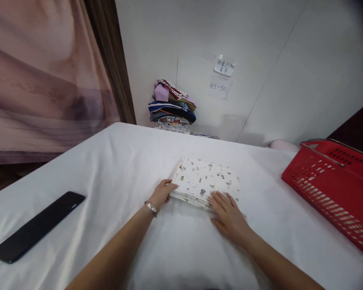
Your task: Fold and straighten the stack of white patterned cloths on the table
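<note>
A folded white cloth [205, 179] with small printed figures lies in the middle of the white-covered table [115, 169]. My left hand [162, 193], with a bracelet on its wrist, curls its fingers round the cloth's near left edge. Over the cloth's near right corner my right hand [226, 213] lies flat, its fingers stretched out and resting on the fabric.
A red plastic basket [335, 181] stands at the right edge of the table. A long black flat object [38, 225] lies near the left. A stack of folded coloured clothes [172, 106] sits against the far wall, under two paper notes [224, 66]. A curtain hangs at the left.
</note>
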Motion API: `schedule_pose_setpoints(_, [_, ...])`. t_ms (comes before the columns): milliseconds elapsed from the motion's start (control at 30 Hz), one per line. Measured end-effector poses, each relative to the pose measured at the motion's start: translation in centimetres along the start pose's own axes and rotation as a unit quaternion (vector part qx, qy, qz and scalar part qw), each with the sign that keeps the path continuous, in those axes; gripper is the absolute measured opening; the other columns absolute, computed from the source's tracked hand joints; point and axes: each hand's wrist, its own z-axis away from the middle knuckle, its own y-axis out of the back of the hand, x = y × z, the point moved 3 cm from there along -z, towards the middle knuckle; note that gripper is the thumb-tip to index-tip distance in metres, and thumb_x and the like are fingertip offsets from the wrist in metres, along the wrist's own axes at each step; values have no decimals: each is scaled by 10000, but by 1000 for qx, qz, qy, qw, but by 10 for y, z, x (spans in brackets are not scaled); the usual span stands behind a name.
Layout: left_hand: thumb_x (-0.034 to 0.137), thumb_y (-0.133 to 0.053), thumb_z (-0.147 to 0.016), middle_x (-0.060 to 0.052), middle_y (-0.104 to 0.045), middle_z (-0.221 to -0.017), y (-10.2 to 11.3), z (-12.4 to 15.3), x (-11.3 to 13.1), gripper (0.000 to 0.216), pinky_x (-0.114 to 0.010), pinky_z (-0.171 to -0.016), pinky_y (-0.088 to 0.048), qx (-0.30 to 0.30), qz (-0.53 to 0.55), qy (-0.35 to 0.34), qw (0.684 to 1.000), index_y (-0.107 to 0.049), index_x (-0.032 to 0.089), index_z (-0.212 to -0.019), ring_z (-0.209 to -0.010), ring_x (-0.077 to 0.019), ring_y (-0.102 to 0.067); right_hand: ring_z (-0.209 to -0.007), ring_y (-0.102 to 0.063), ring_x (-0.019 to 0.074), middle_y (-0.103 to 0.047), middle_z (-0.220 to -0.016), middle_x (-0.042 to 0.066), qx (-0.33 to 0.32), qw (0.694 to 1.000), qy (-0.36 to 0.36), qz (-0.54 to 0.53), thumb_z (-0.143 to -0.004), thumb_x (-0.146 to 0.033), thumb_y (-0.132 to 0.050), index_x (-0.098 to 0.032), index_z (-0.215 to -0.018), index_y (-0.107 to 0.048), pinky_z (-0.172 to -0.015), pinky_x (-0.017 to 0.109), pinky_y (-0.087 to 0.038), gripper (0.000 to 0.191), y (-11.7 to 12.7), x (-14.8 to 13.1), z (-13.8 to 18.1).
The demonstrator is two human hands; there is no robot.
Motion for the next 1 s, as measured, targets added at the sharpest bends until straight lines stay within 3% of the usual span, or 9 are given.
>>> schedule_pose_setpoints(167, [398, -643, -585, 18, -531, -624, 0, -2, 2, 471, -223, -476, -425, 10, 17, 10, 1000, -515, 154, -967, -519, -102, -507, -1235, -329, 255, -368, -1368, 85, 40, 994, -44, 97, -757, 5, -305, -232, -1390, -207, -983, 482, -257, 683, -16, 4, 11])
schedule_pose_setpoints(367, [315, -652, -626, -46, -594, -751, 1, 5, 16, 461, -255, -534, -496, 23, 37, -9, 999, -488, 138, -1019, -616, -134, -570, -1190, -369, 263, -391, -1347, 95, 64, 990, -59, 113, -711, 43, -320, -246, -1400, -149, -903, 437, -341, 766, -8, 13, 16])
schedule_pose_setpoints(500, [267, -635, -653, -88, -591, -873, -2, 12, 23, 495, -250, -506, -502, 40, 43, -23, 998, -448, 128, -1089, -592, -118, -567, -1112, -429, 259, -455, -1269, 111, 70, 989, -76, 110, -758, -3, -316, -225, -1389, -203, -873, 406, -372, 679, 1, 26, 21])
schedule_pose_setpoints(633, [238, -595, -672, -139, -494, -1171, -1, 22, 29, 585, -220, -456, -478, 88, -30, -70, 993, -395, 165, -1218, -580, -94, -562, -1071, -453, 257, -498, -1189, 124, 113, 986, -65, 107, -795, -64, -331, -195, -1379, -236, -899, 407, -370, 606, 21, 40, 23])
schedule_pose_setpoints(767, [263, -558, -697, -67, -443, -1286, 0, 37, 43, 561, -221, -522, -477, 101, -113, -179, 972, -434, 263, -1244, -680, -116, -586, -1059, -465, 253, -510, -1162, 119, 173, 979, -30, 107, -802, -88, -361, -182, -1355, -279, -883, 418, -400, 567, 44, 47, 22])
schedule_pose_setpoints(867, [280, -530, -712, -26, -480, -1265, 0, 50, 63, 362, -227, -624, -480, 79, -114, -261, 955, -597, 240, -1066, -858, -157, -575, -1048, -481, 244, -516, -1154, 119, 220, 971, -5, 96, -809, -108, -387, -172, -1334, -310, -886, 422, -420, 535, 62, 49, 19])
schedule_pose_setpoints(933, [305, -514, -716, -47, -589, -1109, 1, 57, 76, 276, -233, -566, -468, 53, -108, -253, 960, -654, 198, -929, -784, -159, -586, -1058, -484, 244, -511, -1168, 123, 248, 965, 6, 89, -815, -121, -395, -176, -1324, -326, -898, 432, -423, 517, 76, 51, 17])
schedule_pose_setpoints(1000, [348, -527, -705, -56, -652, -821, 4, 65, 89, 287, -240, -493, -437, 31, -110, -222, 968, -660, 155, -871, -613, -143, -572, -1079, -479, 248, -503, -1186, 123, 270, 959, 21, 81, -818, -131, -407, -187, -1321, -334, -908, 443, -424, 512, 91, 53, 15])
